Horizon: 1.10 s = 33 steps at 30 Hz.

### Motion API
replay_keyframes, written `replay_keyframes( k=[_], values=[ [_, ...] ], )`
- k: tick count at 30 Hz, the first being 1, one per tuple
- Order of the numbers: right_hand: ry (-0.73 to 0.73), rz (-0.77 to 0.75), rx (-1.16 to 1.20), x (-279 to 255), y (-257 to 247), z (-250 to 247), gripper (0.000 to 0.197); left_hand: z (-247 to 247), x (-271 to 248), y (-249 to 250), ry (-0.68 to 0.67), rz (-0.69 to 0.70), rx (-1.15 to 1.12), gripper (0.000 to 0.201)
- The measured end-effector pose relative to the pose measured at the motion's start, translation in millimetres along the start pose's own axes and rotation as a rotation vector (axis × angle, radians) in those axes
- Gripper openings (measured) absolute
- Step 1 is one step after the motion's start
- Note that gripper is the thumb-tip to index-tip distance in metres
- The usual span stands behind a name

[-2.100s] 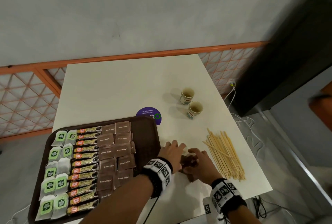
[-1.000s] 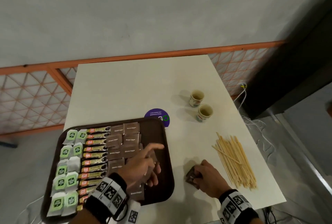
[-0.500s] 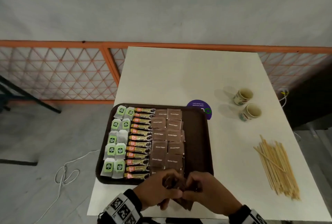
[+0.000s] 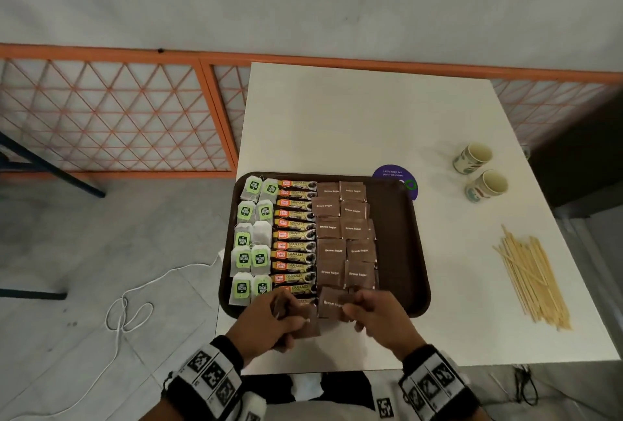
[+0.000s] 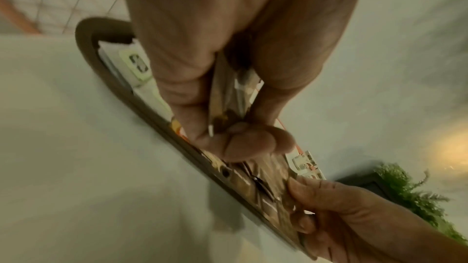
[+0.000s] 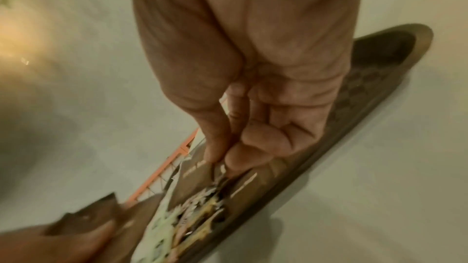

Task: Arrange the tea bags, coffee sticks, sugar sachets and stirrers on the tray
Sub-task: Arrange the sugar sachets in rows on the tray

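Right hand pinches one sugar sachet flat over the tray's near edge, the open slot directly beneath, while left hand grips the spare sachets just beside

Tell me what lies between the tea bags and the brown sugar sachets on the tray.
Head view: a column of coffee sticks lies between the tea bags and brown sugar sachets.

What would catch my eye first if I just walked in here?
The brown tray at the table's near left, lined with green tea bags, coffee sticks and sugar sachets. Both hands hold sachets at its near edge; pale stirrers lie loose on the right.
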State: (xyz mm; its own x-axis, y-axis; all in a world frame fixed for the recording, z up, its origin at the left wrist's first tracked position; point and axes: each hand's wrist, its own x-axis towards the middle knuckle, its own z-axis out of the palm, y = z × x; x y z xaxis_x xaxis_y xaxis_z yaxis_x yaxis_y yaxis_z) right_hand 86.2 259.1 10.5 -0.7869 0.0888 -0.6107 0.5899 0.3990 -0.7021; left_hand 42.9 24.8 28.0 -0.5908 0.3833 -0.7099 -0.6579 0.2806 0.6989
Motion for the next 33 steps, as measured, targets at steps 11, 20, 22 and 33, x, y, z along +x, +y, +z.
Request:
replay_keyframes(
  k=[11,20,22,33],
  values=[
    [0.272,0.102,-0.315,19,-3,9,0.025,-26,-5,6,0.026,0.022,-0.096,0.015],
    [-0.004,-0.12,-0.015,-41,-25,24,0.011,5,-1,14,-0.141,-0.006,0.02,0.013],
    [0.074,-0.055,-0.019,-35,-9,13,0.01,8,0,12,-0.129,-0.039,-0.022,0.018],
    [0.317,0.114,-0.216,16,31,-23,0.013,-12,-3,13,-0.191,-0.175,-0.499,0.041]
  ],
)
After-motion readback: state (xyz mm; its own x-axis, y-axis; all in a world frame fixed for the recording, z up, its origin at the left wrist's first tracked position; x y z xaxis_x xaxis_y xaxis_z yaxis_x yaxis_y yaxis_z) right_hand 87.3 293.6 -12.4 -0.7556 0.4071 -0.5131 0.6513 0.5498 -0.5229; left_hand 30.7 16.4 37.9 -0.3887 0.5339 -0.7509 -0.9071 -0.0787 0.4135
